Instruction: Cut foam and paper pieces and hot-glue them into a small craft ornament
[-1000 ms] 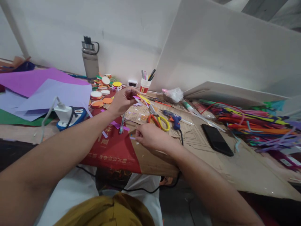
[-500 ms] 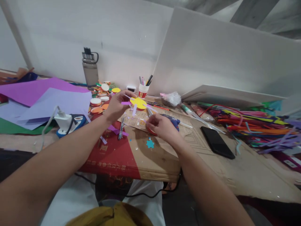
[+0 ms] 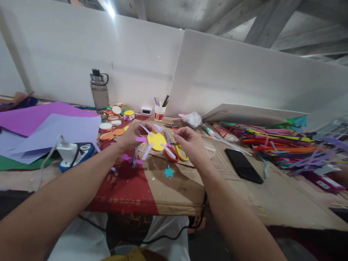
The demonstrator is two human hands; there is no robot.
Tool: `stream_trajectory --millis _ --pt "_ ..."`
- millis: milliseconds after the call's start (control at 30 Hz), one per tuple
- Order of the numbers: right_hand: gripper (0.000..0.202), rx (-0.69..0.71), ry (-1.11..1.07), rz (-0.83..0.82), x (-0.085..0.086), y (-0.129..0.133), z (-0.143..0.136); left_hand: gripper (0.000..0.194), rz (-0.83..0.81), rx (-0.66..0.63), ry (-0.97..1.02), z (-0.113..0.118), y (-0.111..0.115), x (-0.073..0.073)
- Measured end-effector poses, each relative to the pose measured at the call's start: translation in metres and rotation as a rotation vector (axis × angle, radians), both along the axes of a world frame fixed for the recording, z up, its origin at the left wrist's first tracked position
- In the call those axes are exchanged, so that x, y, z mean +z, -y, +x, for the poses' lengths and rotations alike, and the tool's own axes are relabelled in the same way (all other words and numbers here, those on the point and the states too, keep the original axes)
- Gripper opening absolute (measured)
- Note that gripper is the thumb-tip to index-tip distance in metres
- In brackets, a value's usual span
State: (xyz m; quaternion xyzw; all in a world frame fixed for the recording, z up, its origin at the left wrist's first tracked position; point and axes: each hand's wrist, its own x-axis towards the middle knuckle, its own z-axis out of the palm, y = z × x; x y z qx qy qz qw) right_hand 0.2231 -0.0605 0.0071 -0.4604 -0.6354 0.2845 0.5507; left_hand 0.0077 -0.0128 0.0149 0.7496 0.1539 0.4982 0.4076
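My left hand point(image 3: 133, 137) is closed on the edge of a yellow paper disc point(image 3: 156, 141), its flat face turned up toward me. Pale purple and brighter violet paper strips stick out around the disc's rim. Just to the right, my right hand point(image 3: 188, 142) has thumb and forefinger pinched together; whatever is between the tips is too small to make out. Scissors point(image 3: 172, 149) with red and yellow handles lie below those fingers, blades partly apart. Nearer to me on the cardboard are a teal paper star point(image 3: 169, 172), a pen point(image 3: 135, 158) and violet paper scraps point(image 3: 127, 158).
Behind my left hand are several paper discs point(image 3: 106, 127) and a water bottle point(image 3: 99, 92). A paper cup of pens point(image 3: 160, 112) stands at the back. Purple sheets point(image 3: 67, 127) and a power strip point(image 3: 77, 156) lie left; a phone point(image 3: 243, 166) and coloured pipe cleaners point(image 3: 285, 145) lie right.
The disc has tilted so its face shows more fully toward me. My right hand has come off the scissors, which now lie in plain sight. The camera view has tipped upward.
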Motion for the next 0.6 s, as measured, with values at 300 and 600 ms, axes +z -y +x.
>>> stream_trajectory --millis 300,600 --pt "0.01 -0.049 0.326 0.39 0.003 0.015 -0.005 0.028 -0.004 -0.01 -0.026 0.001 0.001 -0.003" --pt "0.012 -0.076 0.392 0.555 0.001 0.019 -0.009 0.026 -0.008 -0.048 -0.059 0.0 -0.001 -0.005"
